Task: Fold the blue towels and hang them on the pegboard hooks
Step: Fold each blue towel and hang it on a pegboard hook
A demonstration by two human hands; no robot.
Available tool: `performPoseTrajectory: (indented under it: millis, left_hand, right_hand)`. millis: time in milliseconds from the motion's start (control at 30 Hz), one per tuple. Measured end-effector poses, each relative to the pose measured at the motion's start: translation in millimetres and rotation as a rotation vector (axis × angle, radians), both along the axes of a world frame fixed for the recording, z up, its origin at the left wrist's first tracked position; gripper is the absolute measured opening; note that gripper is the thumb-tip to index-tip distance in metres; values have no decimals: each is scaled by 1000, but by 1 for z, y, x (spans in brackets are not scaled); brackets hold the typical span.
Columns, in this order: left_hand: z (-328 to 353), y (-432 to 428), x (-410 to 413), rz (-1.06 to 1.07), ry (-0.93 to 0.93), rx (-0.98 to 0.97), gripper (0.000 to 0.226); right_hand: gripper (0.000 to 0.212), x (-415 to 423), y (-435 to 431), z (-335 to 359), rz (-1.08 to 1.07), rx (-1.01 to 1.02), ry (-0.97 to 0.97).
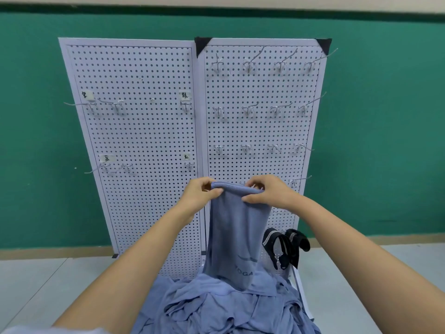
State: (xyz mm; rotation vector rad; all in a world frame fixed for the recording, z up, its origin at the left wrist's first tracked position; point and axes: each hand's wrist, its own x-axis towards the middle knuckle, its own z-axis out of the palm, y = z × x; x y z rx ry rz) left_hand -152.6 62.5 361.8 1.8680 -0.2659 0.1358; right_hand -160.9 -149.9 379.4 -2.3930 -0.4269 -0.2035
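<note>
Head view: the left hand (198, 195) and right hand (267, 191) each pinch the folded top edge of a long blue cloth towel (237, 235) (grey lettering near its bottom), held up before the white perforated pegboard (260, 126) with metal hooks (249, 109), above a heap of crumpled blue towels (216, 307).

The towel (237, 227) is soft, matt blue cloth with a fine ribbed weave and a faint grey print low down. The pile (216, 307) beneath it is the same cloth, limp and creased. The pegboards (134, 131) look like white-painted sheet, smooth and dully shiny, punched all over. The hooks (250, 109) are thin bright wire. The labels (87, 94) are matt paper. The straps (286, 247) are black woven fabric. The wall (31, 116) is matt green paint, and the floor (31, 283) is smooth pale grey.
</note>
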Motion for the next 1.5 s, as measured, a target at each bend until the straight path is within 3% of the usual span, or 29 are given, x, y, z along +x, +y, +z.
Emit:
performPoseTrajectory:
  millis: [167, 333, 500, 700, 800, 867, 1033, 1167, 1300, 1500]
  left_hand:
    - [-5, -15, 6, -72, 34, -111, 11]
    - [-26, -7, 16, 200, 146, -266, 24]
    - [-79, 12, 12, 242, 452, -331, 34]
    - [-121, 13, 12, 71, 928, -571, 74]
    - [-123, 14, 16, -93, 1070, -850, 63]
    - [-120, 15, 20, -148, 1069, -959, 62]
    - [-98, 33, 32, -82, 873, -775, 26]
    - [-83, 66, 41, -16, 798, -604, 35]
    - [-69, 94, 44, 38, 721, -501, 22]
    - [-57, 112, 38, 80, 613, -221, 20]
  right_hand:
    - [36, 5, 7, -7, 7, -153, 43]
    - [29, 10, 26, -6, -32, 2, 17]
    - [24, 23, 42, 3, 35, 194, 107]
    - [34, 26, 34, 47, 71, 427, 72]
    - [28, 28, 21, 64, 46, 548, 8]
    - [23, 30, 11, 63, 4, 639, 0]
    - [29, 38, -25, 11, -151, 714, 129]
    - [31, 40, -47, -36, -225, 746, 341]
    - [31, 41, -55, -69, -216, 805, 547]
    - [26, 37, -52, -80, -135, 651, 597]
